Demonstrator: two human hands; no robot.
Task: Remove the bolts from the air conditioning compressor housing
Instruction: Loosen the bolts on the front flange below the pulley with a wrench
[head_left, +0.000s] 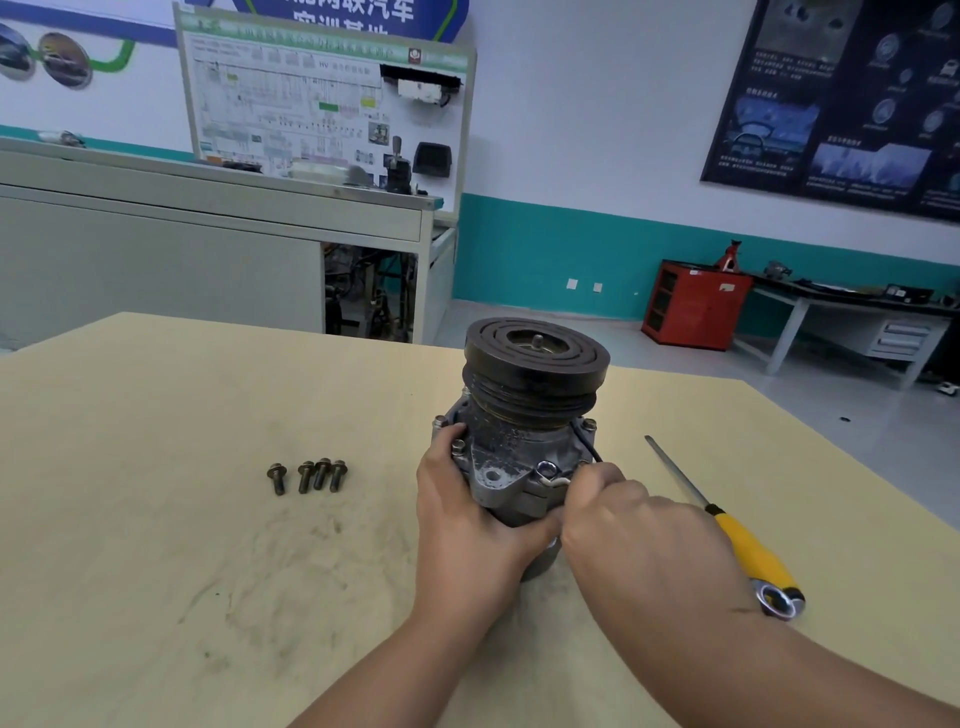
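L hand wraps the near-left side of the compressor, fingers curled round the housing, thumb across the near face, bracing it. R hand sits just right of it, fingers closed on a small wrench. Most of the tool is hidden in the fist; only the ring end shows, seated over a bolt head on the near-right of the flange. That bolt lies just far-left of the R knuckles, between the 2 hands, so R is the nearer one and already on it. Its long axis looks upright, parallel w/ the compressor's own axis, so the wrench should swing flat, approx level w/ the table; sweep room toward the L thumb looks tight. The compressor stands on end, centre-right on the table, pulley on top. At least 2 more bolts look seated in the flange: one by the L fingertips, one on the far right. Four loose bolts lie in a row to the left, well apart from the hands. A yellow-handled tool lies to the right, metal shaft pointing far-left.
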